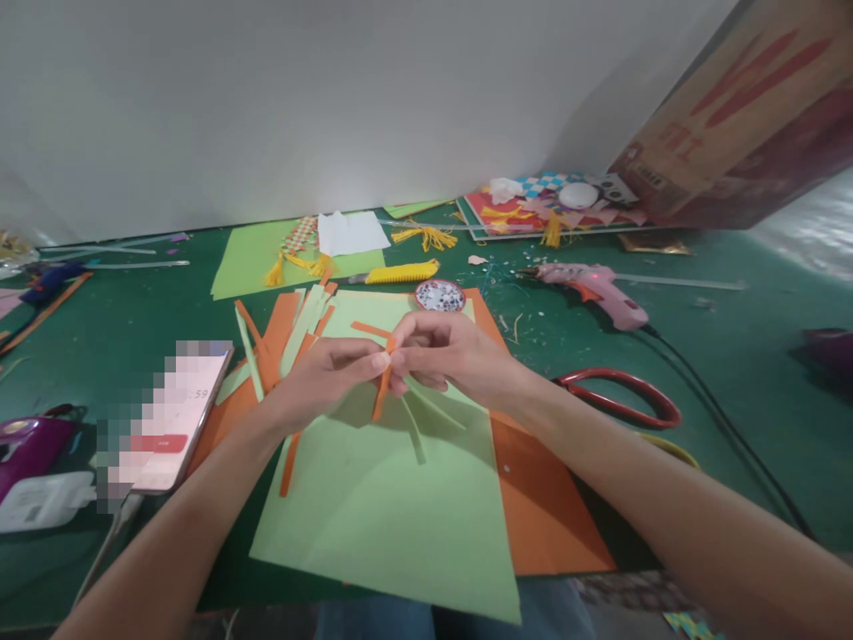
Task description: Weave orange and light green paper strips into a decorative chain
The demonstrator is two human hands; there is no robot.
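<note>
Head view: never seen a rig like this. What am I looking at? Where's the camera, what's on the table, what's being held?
There is no robot here. The only picture comes from a camera worn on a person's head, looking forward and down, so both arms reach in from the bottom. Each grip is a bare hand: left hand and right hand.

Their fingertips meet around an orange strip; the fingers hide exactly how it is pinched or folded. Beneath them, a light green sheet overlaps an orange sheet on the green table.

Farther back lie a yellow cutter, a round dish of small bits and a pink glue gun. A phone lies to the left.
</note>
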